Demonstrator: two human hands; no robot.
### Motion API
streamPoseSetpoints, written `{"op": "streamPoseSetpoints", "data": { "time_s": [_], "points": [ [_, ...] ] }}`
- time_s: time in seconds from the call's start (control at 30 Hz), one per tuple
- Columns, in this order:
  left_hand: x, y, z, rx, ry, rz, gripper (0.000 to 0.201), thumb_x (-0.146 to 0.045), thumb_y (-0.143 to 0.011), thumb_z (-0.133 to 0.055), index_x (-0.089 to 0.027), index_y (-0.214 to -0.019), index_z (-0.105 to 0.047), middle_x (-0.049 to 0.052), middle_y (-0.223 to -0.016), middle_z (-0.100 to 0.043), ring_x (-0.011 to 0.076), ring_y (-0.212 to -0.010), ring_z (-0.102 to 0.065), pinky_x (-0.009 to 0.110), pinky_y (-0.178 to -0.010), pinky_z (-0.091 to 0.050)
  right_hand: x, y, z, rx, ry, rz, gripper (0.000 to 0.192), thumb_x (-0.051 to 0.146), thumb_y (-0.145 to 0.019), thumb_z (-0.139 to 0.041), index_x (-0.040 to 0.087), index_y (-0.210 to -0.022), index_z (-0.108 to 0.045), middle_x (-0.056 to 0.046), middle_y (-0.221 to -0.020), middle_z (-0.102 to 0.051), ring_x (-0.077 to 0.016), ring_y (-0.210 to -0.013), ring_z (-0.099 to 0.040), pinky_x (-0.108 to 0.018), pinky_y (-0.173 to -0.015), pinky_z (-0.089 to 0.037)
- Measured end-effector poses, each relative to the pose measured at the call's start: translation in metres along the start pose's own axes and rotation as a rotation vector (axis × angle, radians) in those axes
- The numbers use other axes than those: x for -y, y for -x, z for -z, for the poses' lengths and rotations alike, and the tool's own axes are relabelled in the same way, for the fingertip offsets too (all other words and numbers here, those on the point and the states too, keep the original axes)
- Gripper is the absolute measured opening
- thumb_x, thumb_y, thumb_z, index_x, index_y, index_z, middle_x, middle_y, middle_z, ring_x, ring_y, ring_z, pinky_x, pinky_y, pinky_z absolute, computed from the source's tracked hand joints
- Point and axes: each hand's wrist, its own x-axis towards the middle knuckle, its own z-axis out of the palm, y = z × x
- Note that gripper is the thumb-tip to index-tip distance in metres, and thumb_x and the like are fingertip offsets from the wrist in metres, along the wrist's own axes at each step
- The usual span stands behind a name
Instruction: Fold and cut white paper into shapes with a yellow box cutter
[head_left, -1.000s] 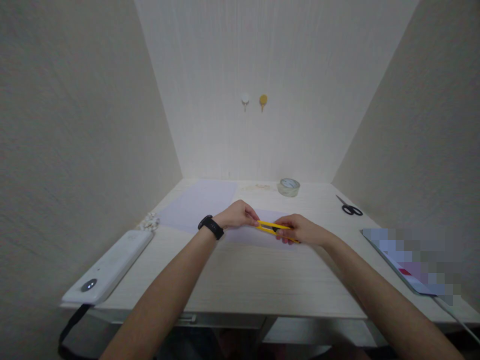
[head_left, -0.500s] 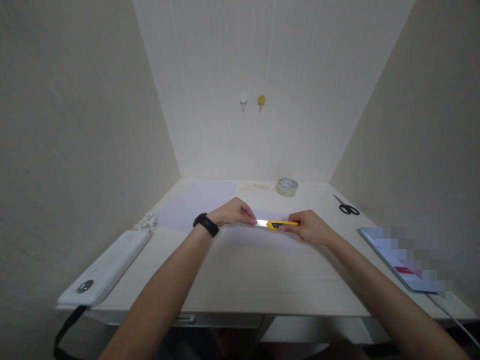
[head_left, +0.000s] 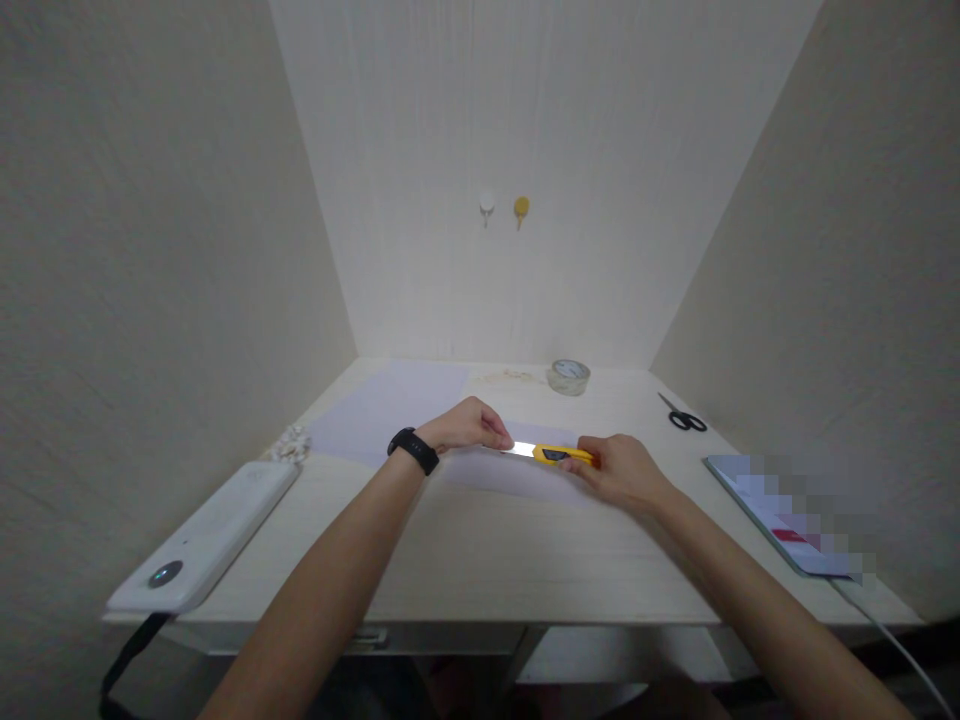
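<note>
A yellow utility knife (head_left: 553,454) with a dark slider and its shiny blade out lies level between my hands. My right hand (head_left: 619,468) is closed round the rear of its handle, thumb below and fingers above. With fingertips pinched together, my left hand (head_left: 472,425) grips the blade's far end; a black watch is on that wrist. Just under the knife is a pale sheet of paper (head_left: 510,477), partly covered by my hands.
Another pale sheet (head_left: 386,395) lies at the back left. Clear tape (head_left: 568,378) stands near the back wall, scissors (head_left: 684,415) to the right. A tablet (head_left: 757,510) with a cable lies at the right edge; a white device (head_left: 210,535) and small white pieces (head_left: 291,445) are at left.
My right hand has tilted the knife's handle end slightly down. My left hand keeps its hold on the blade. The view has shifted a little.
</note>
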Motion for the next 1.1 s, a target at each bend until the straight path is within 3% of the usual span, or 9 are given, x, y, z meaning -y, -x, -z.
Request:
{"op": "streamPoseSetpoints", "data": {
  "time_s": [0.07,0.2,0.27,0.37,0.5,0.6,0.7,0.87,1.1],
  "points": [
    [0.001,-0.003,-0.004,-0.052,0.006,-0.005,0.035,-0.042,-0.07,-0.079,-0.014,-0.089,-0.078,0.009,-0.088,-0.076,0.0179,-0.078,-0.067,0.029,-0.074,-0.05,-0.009,0.006,0.0,0.004,0.001,-0.016,0.054,0.072,-0.083,-0.047,0.023,-0.091,-0.069,-0.008,-0.068,-0.067,-0.0222,-0.061,-0.058,-0.03,-0.055,-0.024],
    [0.003,-0.01,-0.012,-0.306,-0.147,-0.062,0.044,-0.05,-0.086,-0.061,-0.014,-0.107,-0.073,0.012,-0.108,-0.073,0.0218,-0.097,-0.067,0.033,-0.088,-0.049,-0.045,0.022,0.002,-0.026,-0.083,-0.06,0.053,0.066,-0.084,-0.051,0.026,-0.119,-0.061,-0.008,-0.088,-0.072,-0.0249,-0.075,-0.064,-0.029,-0.061,-0.034],
    [0.008,-0.014,-0.02,-0.384,-0.392,-0.103,0.048,-0.052,-0.088,-0.058,-0.015,-0.116,-0.07,0.012,-0.122,-0.068,0.0253,-0.114,-0.061,0.037,-0.101,-0.043,-0.065,0.027,0.0,-0.066,-0.094,-0.17,0.049,0.063,-0.087,-0.047,0.025,-0.114,-0.062,-0.008,-0.084,-0.071,-0.0252,-0.073,-0.064,-0.03,-0.06,-0.035],
    [0.015,-0.017,-0.038,-0.329,-0.756,-0.182,0.066,-0.06,-0.087,-0.055,-0.015,-0.136,-0.056,0.016,-0.147,-0.048,0.0316,-0.139,-0.038,0.045,-0.116,-0.025,-0.081,0.024,-0.006,-0.143,-0.315,-0.371,0.043,0.061,-0.083,-0.053,0.02,-0.094,-0.062,-0.009,-0.077,-0.069,-0.0245,-0.068,-0.063,-0.032,-0.058,-0.041],
    [0.022,-0.018,-0.058,-0.264,-0.942,-0.149,0.068,-0.059,-0.097,-0.034,-0.013,-0.145,-0.043,0.019,-0.155,-0.034,0.0336,-0.143,-0.03,0.051,-0.116,-0.02,-0.068,0.004,-0.011,-0.118,-1.121,-0.493,0.033,0.054,-0.08,-0.064,0.021,-0.083,-0.056,-0.015,-0.09,-0.07,-0.0242,-0.08,-0.067,-0.036,-0.068,-0.056],
    [0.022,-0.018,-0.062,-0.224,-0.962,-0.099,0.065,-0.056,-0.098,-0.029,-0.013,-0.147,-0.041,0.018,-0.152,-0.039,0.0332,-0.141,-0.034,0.052,-0.115,-0.023,-0.046,-0.014,-0.01,-0.118,-1.422,-0.528,0.029,0.049,-0.082,-0.066,0.022,-0.084,-0.056,-0.015,-0.103,-0.067,-0.0223,-0.086,-0.067,-0.036,-0.075,-0.058],
    [0.02,-0.019,-0.062,-0.219,-0.979,-0.078,0.062,-0.054,-0.099,-0.03,-0.014,-0.144,-0.043,0.018,-0.15,-0.043,0.034,-0.14,-0.036,0.055,-0.113,-0.024,-0.033,-0.029,-0.008,-0.136,-1.484,-0.586,0.029,0.05,-0.084,-0.061,0.022,-0.086,-0.055,-0.015,-0.107,-0.064,-0.0211,-0.085,-0.066,-0.037,-0.07,-0.06],
    [0.017,-0.017,-0.062,-0.241,-0.994,-0.073,0.058,-0.054,-0.098,-0.031,-0.017,-0.14,-0.047,0.017,-0.148,-0.045,0.0338,-0.138,-0.038,0.057,-0.111,-0.026,-0.032,-0.043,-0.012,-0.084,-1.437,-0.596,0.031,0.055,-0.086,-0.052,0.024,-0.086,-0.051,-0.015,-0.1,-0.061,-0.0236,-0.085,-0.065,-0.04,-0.066,-0.061],
    [0.016,-0.016,-0.064,-0.318,-0.991,-0.116,0.066,-0.059,-0.095,-0.038,-0.015,-0.143,-0.043,0.019,-0.138,-0.054,0.0344,-0.127,-0.047,0.056,-0.108,-0.027,-0.018,-0.04,-0.006,-0.132,-1.53,-0.629,0.022,0.041,-0.084,-0.063,0.022,-0.09,-0.053,-0.014,-0.103,-0.065,-0.0181,-0.075,-0.067,-0.033,-0.069,-0.061]
  ]
}}
